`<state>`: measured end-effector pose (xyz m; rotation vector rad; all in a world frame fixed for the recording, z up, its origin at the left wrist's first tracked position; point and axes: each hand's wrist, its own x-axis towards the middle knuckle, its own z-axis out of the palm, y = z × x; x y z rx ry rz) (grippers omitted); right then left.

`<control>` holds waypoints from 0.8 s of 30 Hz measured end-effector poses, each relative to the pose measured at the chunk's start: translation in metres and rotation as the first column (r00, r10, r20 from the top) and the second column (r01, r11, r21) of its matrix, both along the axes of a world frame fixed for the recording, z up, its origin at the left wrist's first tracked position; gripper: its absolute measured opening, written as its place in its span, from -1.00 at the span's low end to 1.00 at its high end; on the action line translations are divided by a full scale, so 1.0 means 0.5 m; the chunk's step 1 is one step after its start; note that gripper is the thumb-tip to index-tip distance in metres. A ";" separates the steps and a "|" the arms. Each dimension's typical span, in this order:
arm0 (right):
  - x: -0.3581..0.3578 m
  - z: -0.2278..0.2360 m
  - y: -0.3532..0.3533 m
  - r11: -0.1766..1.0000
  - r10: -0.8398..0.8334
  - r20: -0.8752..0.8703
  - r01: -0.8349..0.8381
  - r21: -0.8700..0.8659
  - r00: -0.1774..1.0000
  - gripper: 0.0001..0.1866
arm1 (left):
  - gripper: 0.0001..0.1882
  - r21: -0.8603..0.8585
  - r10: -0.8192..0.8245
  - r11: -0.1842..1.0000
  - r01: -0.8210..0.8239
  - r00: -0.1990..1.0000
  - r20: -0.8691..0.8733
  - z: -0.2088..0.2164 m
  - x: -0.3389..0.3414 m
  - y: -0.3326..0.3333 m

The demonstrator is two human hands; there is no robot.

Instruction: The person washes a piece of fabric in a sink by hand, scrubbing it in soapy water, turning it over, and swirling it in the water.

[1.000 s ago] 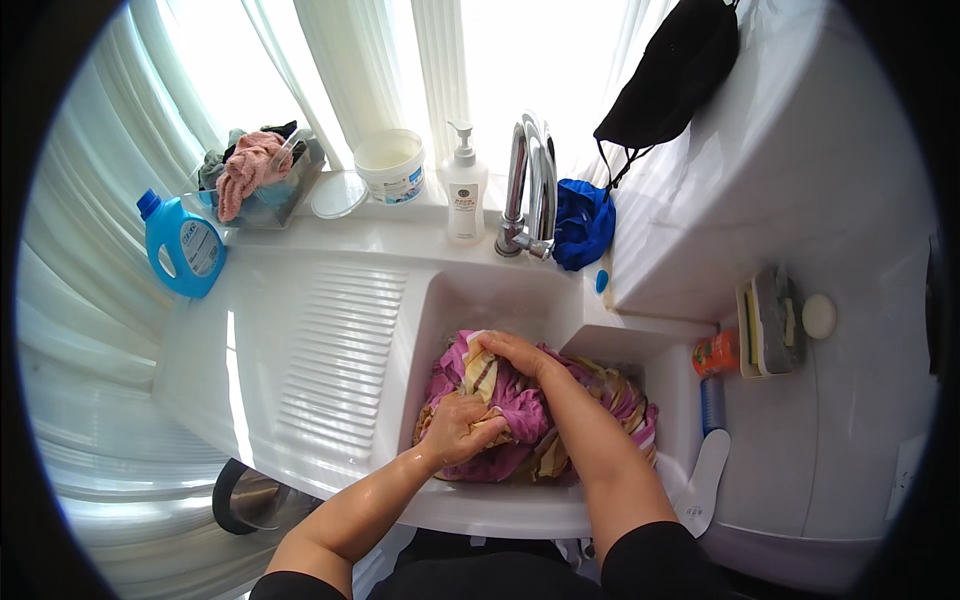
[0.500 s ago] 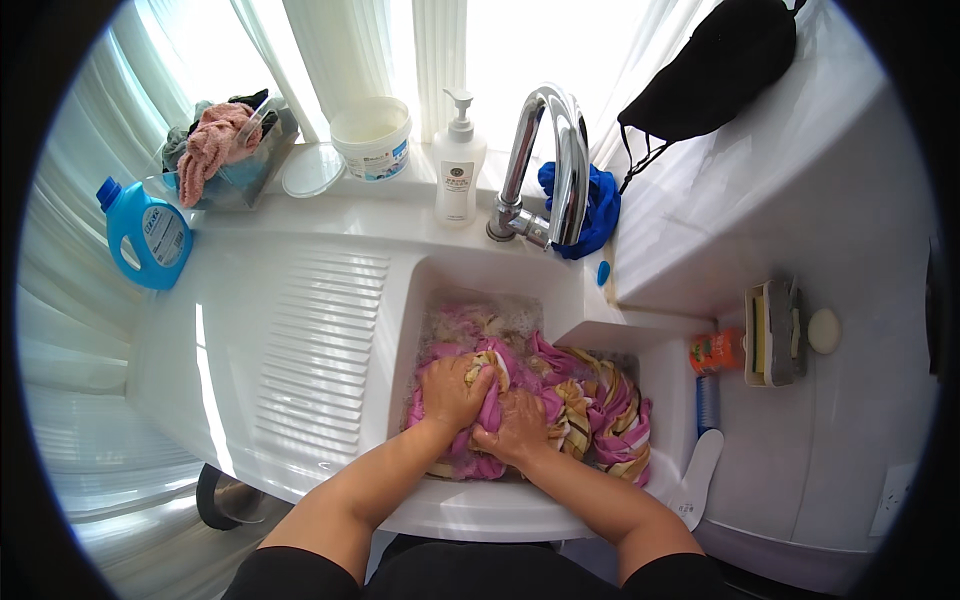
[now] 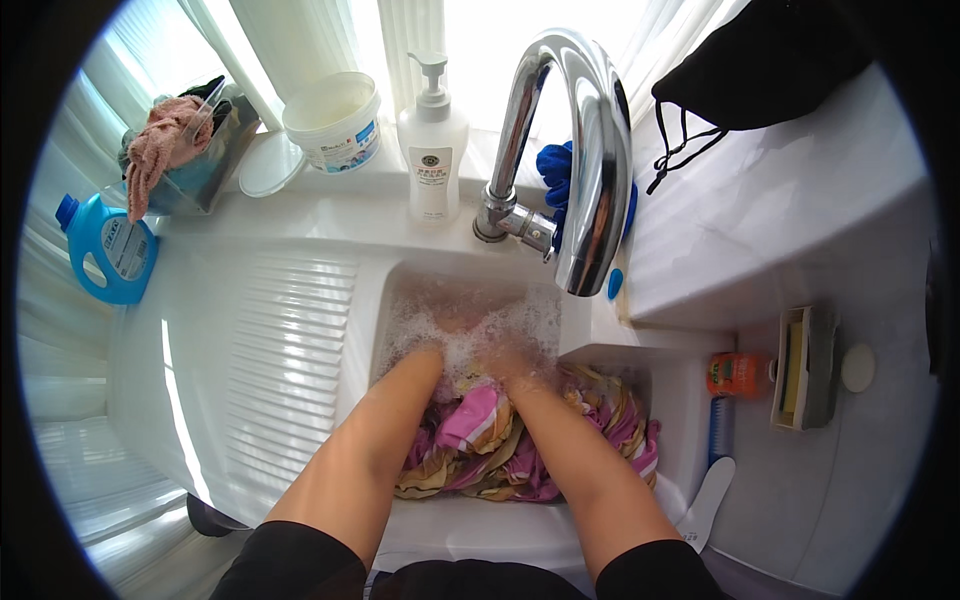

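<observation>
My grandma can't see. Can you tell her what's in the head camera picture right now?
A person's bare arms reach into foamy water in a white sink, the left hand mostly hidden by foam and the right hand blurred, with pink and yellow cloth bunched beneath the arms. Behind stand a shiny tap, pump bottle and white tub.

In front of me, the white pump bottle [image 3: 434, 150] carries a pale label [image 3: 431, 180] with a round dark emblem [image 3: 430, 160] above lines of small dark print. The white tub [image 3: 312, 143] has dark lettering and a blue-and-white printed patch [image 3: 366, 135]. On my left, the blue jug [image 3: 90, 240] bears a pale rounded label [image 3: 125, 248] with dark print. To my right, the orange bottle [image 3: 733, 374] shows darker markings, too small for me to make out.
</observation>
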<state>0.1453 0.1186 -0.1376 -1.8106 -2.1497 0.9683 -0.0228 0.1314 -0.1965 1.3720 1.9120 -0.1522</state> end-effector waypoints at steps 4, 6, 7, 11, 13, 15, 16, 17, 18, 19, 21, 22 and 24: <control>-0.009 0.184 0.047 0.938 0.244 0.004 -0.235 -0.255 0.970 -0.20 | -0.53 0.184 0.028 0.982 -0.031 0.999 0.019 0.066 -0.012 -0.036; 0.010 0.233 0.042 0.885 0.277 -0.067 -0.281 -0.371 0.959 -0.16 | -0.54 0.451 0.110 0.880 -0.147 0.988 0.108 0.145 0.004 -0.101; 0.024 0.209 0.043 0.912 0.165 -0.140 -0.205 -0.355 0.976 -0.15 | -0.55 0.545 0.134 0.811 -0.212 0.975 0.179 0.198 0.017 -0.137; 0.018 0.119 0.051 0.981 0.078 -0.054 -0.067 0.180 0.996 -0.14 | -0.61 0.725 -0.042 0.653 -0.220 0.945 0.325 0.368 0.070 -0.297; -0.003 0.087 0.022 0.947 0.115 0.202 -0.169 0.273 0.972 -0.17 | -0.63 0.792 -0.208 0.602 -0.098 0.939 0.274 0.409 0.071 -0.378; 0.003 0.057 0.025 0.932 0.334 0.330 -0.362 0.027 0.883 -0.25 | -0.65 0.826 -0.295 0.561 -0.050 0.921 0.256 0.439 0.065 -0.421; 0.000 0.060 0.011 0.888 0.455 0.366 -0.444 -0.118 0.812 -0.29 | -0.66 0.834 -0.302 0.545 -0.089 0.907 0.294 0.444 0.057 -0.443; 0.006 0.065 -0.003 0.903 0.429 0.302 -0.399 -0.158 0.851 -0.34 | -0.68 0.798 -0.292 0.597 -0.076 0.907 0.304 0.430 0.039 -0.456; 0.017 0.072 -0.016 0.915 0.393 0.238 -0.351 -0.201 0.888 -0.40 | -0.68 0.796 -0.191 0.591 -0.132 0.936 0.297 0.431 0.041 -0.460; 0.026 0.097 -0.036 0.920 0.355 0.179 -0.308 -0.244 0.918 -0.45 | -0.67 0.795 -0.084 0.575 -0.193 0.953 0.292 0.434 0.041 -0.463; 0.069 0.181 -0.104 0.958 0.286 -0.097 -0.283 0.042 0.953 -0.57 | -0.49 0.730 0.071 0.623 -0.279 0.950 0.303 0.414 0.024 -0.470; 0.094 0.232 -0.139 0.931 0.340 -0.174 -0.304 0.203 0.924 -0.63 | -0.46 0.785 0.065 0.566 -0.252 0.963 0.262 0.428 0.028 -0.470; 0.140 0.316 -0.214 0.834 0.433 -0.274 -0.266 0.482 0.859 -0.71 | -0.39 0.870 0.043 0.456 -0.185 0.982 0.186 0.457 0.045 -0.459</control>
